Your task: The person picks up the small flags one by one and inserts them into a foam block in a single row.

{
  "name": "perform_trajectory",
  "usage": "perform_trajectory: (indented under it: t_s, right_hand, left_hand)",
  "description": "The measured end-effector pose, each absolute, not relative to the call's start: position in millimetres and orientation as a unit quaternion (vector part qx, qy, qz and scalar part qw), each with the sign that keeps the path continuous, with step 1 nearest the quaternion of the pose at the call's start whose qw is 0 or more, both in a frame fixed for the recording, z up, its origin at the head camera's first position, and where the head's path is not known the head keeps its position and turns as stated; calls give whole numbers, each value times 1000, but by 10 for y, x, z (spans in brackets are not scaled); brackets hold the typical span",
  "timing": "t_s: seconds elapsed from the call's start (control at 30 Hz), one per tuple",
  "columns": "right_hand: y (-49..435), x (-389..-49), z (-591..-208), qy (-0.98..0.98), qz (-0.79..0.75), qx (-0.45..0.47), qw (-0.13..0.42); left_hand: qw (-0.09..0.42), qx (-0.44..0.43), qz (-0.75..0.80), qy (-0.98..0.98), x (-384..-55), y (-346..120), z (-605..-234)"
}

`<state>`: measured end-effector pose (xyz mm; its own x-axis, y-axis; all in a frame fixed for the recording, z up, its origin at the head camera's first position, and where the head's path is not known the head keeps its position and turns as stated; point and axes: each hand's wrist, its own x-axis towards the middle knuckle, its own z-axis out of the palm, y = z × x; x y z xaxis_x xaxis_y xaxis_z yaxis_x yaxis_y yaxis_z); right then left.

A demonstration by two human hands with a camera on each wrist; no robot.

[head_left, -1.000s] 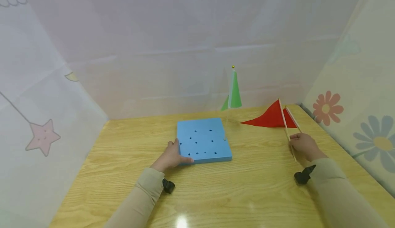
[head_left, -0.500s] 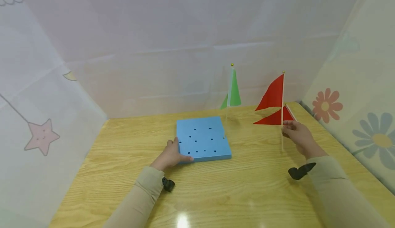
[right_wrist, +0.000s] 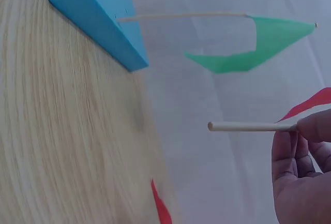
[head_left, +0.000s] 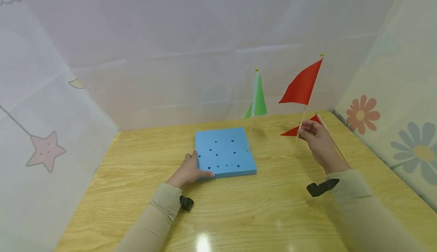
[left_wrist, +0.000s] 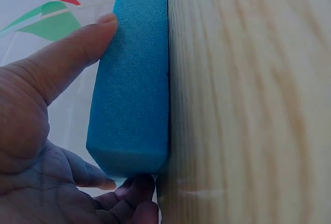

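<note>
A blue foam block [head_left: 223,149] with several small holes in its top lies flat on the table. My left hand [head_left: 189,171] holds its near left corner, thumb along the front edge and fingers at the left side. In the left wrist view the thumb [left_wrist: 85,45] lies across the block's edge. A green pennant flag [head_left: 260,96] stands upright in a hole at the block's right side. My right hand [head_left: 317,142] pinches the wooden stick of a red pennant flag [head_left: 304,83], raised and tilted; its bare lower end [right_wrist: 232,127] points down above the table.
A second red flag [head_left: 290,132] lies on the wood-grain table [head_left: 239,214] behind the right hand, partly covered by it. Pale fabric [head_left: 170,74] with printed flowers and a star encloses the table's back and sides.
The right hand has lifted the red flag off the table, turned it upright and moved it left and away. The second red flag stays lying. The left hand and block keep their place.
</note>
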<state>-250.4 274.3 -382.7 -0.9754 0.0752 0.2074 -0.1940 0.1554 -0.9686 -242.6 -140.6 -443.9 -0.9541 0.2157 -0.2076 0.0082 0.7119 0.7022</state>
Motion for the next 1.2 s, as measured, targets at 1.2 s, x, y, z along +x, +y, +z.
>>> perform_trajectory:
  t_s: [1.2]
  right_hand:
    - [1430, -2660, -3928, -823, 514, 163, 179]
  left_hand:
    - [137, 51, 374, 916, -2390, -1439, -4426]
